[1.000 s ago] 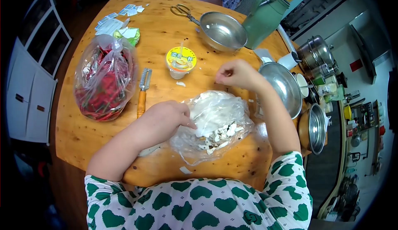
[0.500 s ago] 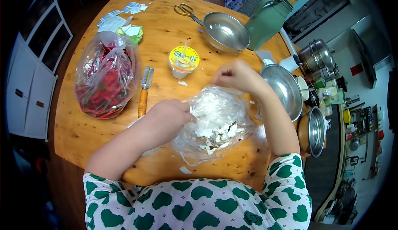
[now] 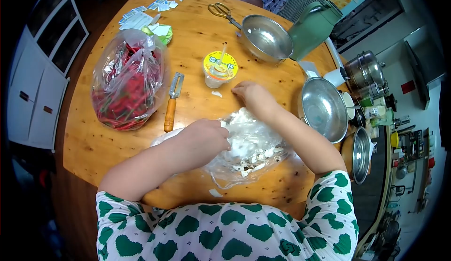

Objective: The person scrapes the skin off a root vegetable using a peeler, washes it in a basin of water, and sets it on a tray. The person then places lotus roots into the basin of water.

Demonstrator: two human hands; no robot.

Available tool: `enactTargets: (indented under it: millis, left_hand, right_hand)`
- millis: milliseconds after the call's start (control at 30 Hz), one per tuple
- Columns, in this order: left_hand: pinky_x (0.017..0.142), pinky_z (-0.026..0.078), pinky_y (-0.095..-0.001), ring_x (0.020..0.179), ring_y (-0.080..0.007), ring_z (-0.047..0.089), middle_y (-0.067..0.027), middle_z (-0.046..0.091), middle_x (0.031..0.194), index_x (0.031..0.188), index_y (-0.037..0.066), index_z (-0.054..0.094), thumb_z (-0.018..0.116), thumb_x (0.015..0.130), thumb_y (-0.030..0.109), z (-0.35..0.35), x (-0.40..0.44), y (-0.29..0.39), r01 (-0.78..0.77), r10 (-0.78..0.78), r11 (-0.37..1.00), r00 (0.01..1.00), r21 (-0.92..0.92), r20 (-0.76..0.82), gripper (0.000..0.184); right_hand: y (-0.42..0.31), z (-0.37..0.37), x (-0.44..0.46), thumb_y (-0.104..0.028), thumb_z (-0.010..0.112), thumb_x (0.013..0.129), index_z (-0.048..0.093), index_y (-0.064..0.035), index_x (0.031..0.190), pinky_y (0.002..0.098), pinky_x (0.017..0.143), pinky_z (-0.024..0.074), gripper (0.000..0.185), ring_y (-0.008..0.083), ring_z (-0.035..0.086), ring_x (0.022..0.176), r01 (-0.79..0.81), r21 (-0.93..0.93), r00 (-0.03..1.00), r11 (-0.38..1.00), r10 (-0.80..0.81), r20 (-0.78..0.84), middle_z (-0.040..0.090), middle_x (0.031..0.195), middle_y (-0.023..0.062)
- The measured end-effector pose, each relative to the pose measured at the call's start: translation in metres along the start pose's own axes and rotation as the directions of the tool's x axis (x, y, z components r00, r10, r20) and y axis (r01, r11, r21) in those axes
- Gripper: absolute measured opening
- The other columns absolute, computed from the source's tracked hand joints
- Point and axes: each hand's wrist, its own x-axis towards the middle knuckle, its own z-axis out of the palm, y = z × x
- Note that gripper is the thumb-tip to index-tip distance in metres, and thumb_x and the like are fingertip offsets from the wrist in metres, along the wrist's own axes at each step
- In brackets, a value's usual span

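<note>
A clear plastic bag (image 3: 237,174) lies on the table in front of me, with white broken pieces (image 3: 256,160) and dark bits in it. My left hand (image 3: 209,135) is closed at the bag's left side, its fingers curled; whatever they grip is hidden. Over the bag's far edge reaches my right hand (image 3: 254,100), fingers bunched and pointing left; I cannot make out anything in them. Just beyond them a small white scrap (image 3: 216,93) rests on the wood, close to a cup with a yellow lid (image 3: 220,68) and a straw. Left of the cup lies a peeler (image 3: 171,106) with a wooden handle.
A bag of red chillies (image 3: 129,87) stands at the left. Scissors (image 3: 220,11) and a metal bowl (image 3: 268,37) are at the back, beside a green jug (image 3: 315,28). Another metal bowl (image 3: 324,108) sits at the right. Paper packets (image 3: 136,20) lie far left.
My right hand has moved left and nearer to me, across the bag's far edge, its fingers now near the cup. The left hand stays at the bag. The view has shifted slightly.
</note>
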Motion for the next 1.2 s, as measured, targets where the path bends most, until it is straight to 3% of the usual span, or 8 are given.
enactTargets:
  millis: [33, 133, 233, 533, 867, 967, 1067, 1200]
  left_hand:
    - [0.084, 0.053, -0.0365, 0.096, -0.0241, 0.065, -0.003, 0.068, 0.092, 0.101, 0.015, 0.079, 0.067, 0.083, 0.01, 0.0, 0.0, 0.0, -0.003, 0.003, 1.0, 1.0, 0.01, 0.006, 0.023]
    - [0.084, 0.053, -0.0364, 0.094, -0.0239, 0.065, -0.0022, 0.069, 0.091, 0.1, 0.015, 0.079, 0.066, 0.084, 0.011, 0.0, 0.0, 0.002, -0.012, 0.011, 0.999, 1.0, 0.033, 0.014, 0.021]
    - [0.083, 0.053, -0.0362, 0.095, -0.0236, 0.065, -0.002, 0.068, 0.091, 0.099, 0.016, 0.079, 0.066, 0.083, 0.011, 0.004, 0.0, 0.005, -0.02, 0.018, 0.997, 1.0, 0.079, 0.021, 0.021]
    - [0.084, 0.052, -0.0351, 0.096, -0.023, 0.064, -0.0017, 0.067, 0.092, 0.098, 0.017, 0.079, 0.065, 0.083, 0.011, -0.001, 0.0, 0.012, -0.021, 0.011, 0.994, 0.995, 0.108, 0.097, 0.021]
    - [0.085, 0.053, -0.0361, 0.096, -0.0245, 0.065, -0.0034, 0.068, 0.092, 0.095, 0.015, 0.079, 0.07, 0.083, 0.013, 0.0, -0.001, 0.009, 0.01, -0.013, 0.999, 0.999, 0.05, 0.053, 0.015]
    - [0.085, 0.053, -0.0382, 0.096, -0.0269, 0.066, -0.0055, 0.068, 0.092, 0.098, 0.015, 0.079, 0.072, 0.084, 0.013, 0.0, -0.001, 0.006, 0.089, -0.089, 0.996, 0.996, -0.019, 0.021, 0.016]
    - [0.084, 0.054, -0.0402, 0.094, -0.0296, 0.066, -0.0082, 0.068, 0.092, 0.101, 0.014, 0.079, 0.072, 0.086, 0.013, -0.01, 0.0, -0.001, 0.165, -0.163, 0.973, 0.986, -0.159, 0.024, 0.017]
    - [0.082, 0.054, -0.0422, 0.092, -0.0316, 0.067, -0.0105, 0.068, 0.091, 0.101, 0.011, 0.079, 0.072, 0.087, 0.012, -0.018, 0.004, 0.003, 0.275, -0.284, 0.94, 0.959, -0.2, -0.016, 0.016]
  right_hand:
    - [-0.004, -0.006, 0.001, -0.003, 0.062, 0.088, 0.074, -0.0008, 0.115, 0.0431, 0.091, 0.0546, 0.029, 0.0364, 0.067, 0.107, -0.006, 0.034, 0.996, 0.999, 0.003, 0.089, 0.07, 0.116, 0.0192]
    - [-0.022, -0.02, 0.006, -0.002, 0.062, 0.087, 0.073, -0.0018, 0.118, 0.0418, 0.093, 0.0555, 0.032, 0.0346, 0.067, 0.112, 0.129, 0.11, 0.982, 0.986, -0.142, 0.123, 0.07, 0.124, 0.0161]
    - [-0.022, -0.007, 0.02, -0.002, 0.061, 0.087, 0.072, -0.0029, 0.121, 0.0399, 0.099, 0.0543, 0.036, 0.033, 0.065, 0.118, 0.365, 0.082, 0.928, 0.927, -0.369, 0.041, 0.068, 0.132, 0.0134]
    - [0.033, -0.028, 0.01, 0.0, 0.065, 0.084, 0.072, -0.0011, 0.123, 0.0386, 0.106, 0.0511, 0.039, 0.0353, 0.064, 0.121, 0.202, 0.189, 0.94, 0.961, -0.244, 0.236, 0.068, 0.133, 0.0155]
    - [0.036, -0.032, 0.012, -0.005, 0.074, 0.086, 0.077, -0.0031, 0.099, 0.0347, 0.08, 0.0578, 0.014, 0.0274, 0.072, 0.086, 0.049, 0.085, 0.976, 0.995, -0.065, 0.206, 0.076, 0.096, 0.0098]
    - [0.005, -0.091, -0.01, -0.006, 0.077, 0.086, 0.077, -0.0039, 0.094, 0.0291, 0.073, 0.056, 0.008, 0.0193, 0.071, 0.079, -0.273, 0.416, 0.958, 0.867, 0.206, 0.201, 0.075, 0.088, 0.0079]
    - [-0.016, -0.125, -0.053, -0.006, 0.078, 0.086, 0.075, -0.003, 0.088, 0.0255, 0.07, 0.0538, 0.004, 0.0135, 0.068, 0.076, -0.254, 0.518, 0.948, 0.817, 0.104, 0.301, 0.073, 0.082, 0.006]
    - [-0.032, -0.13, -0.086, -0.004, 0.074, 0.087, 0.078, -0.0042, 0.095, 0.0285, 0.074, 0.0556, 0.009, 0.016, 0.071, 0.079, -0.21, 0.38, 0.914, 0.901, 0.043, 0.404, 0.076, 0.088, 0.0077]
